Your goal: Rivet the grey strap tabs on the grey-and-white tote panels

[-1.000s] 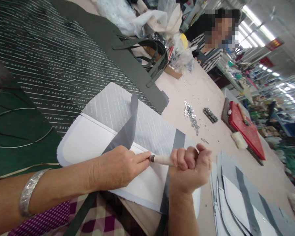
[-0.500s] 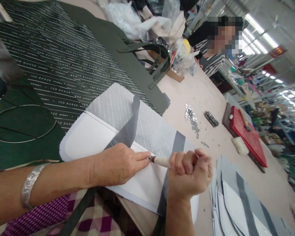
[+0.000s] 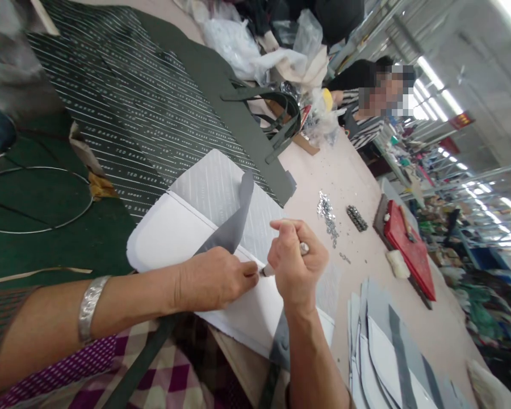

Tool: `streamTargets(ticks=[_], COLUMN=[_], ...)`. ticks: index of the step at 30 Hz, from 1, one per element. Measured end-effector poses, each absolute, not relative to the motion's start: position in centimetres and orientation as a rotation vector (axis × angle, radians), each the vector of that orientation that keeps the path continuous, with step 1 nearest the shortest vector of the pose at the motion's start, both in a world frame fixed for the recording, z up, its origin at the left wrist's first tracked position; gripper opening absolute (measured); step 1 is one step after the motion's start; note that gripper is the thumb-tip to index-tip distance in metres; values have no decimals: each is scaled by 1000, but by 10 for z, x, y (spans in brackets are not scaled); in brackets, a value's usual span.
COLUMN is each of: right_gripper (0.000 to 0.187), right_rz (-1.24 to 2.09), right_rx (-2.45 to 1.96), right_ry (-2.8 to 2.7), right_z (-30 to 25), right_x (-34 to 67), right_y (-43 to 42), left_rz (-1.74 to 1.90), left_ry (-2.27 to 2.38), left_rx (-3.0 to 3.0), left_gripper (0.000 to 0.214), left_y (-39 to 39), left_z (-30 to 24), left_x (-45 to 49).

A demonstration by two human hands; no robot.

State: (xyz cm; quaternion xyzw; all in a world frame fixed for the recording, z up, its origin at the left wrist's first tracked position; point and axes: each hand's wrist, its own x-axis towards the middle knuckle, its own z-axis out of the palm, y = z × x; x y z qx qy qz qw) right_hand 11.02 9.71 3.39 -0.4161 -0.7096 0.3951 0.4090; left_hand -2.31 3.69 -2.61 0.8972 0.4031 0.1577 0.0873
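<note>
Right hand (image 3: 298,260) is closed round a tool (image 3: 268,270), tip left, above the white panel (image 3: 166,236); left hand (image 3: 217,278) curls beside that tip, its hold unclear.

White-and-grey panel (image 3: 263,228), lying aslant, dark strips (image 3: 229,230) across it, pale-handled tool (image 3: 268,270), tilted, tip near panel's middle

The wearer's two hands (image 3: 217,278) (image 3: 298,264), one pale-handled tool (image 3: 268,270), one silver bracelet (image 3: 91,308), one red slab (image 3: 409,253)
</note>
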Motion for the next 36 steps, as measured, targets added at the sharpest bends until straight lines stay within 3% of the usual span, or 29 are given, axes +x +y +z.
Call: streamTargets(ticks=[5,14,20,26,31,36], right_gripper=[31,25,24,21,28,15], right_rz=[1036,791,958,975,1149,1243], right_rx=[-1068,-950,-1029,-797,-1108,-1679], right_ry=[-1973,-2266,-1913,-1396,-1445,-2259], right_z=[44,40,44,49,44,71], right_x=[83,80,105,114,131,199], right_y=[109,98,98,102,86,22], left_rz=[480,502,566,636,538,531], left_ry=[1236,1210,1243,1363,1422,1438], left_rx=[2629,2547,2568,2581,2577,2575], left_gripper=[20,8,10,8,8,11], left_y=[36,40,36,34,34,34], left_z=[-30,-39,-27,-25,-22,-20], left_x=[-23,-21,-25,-26,-25,-26])
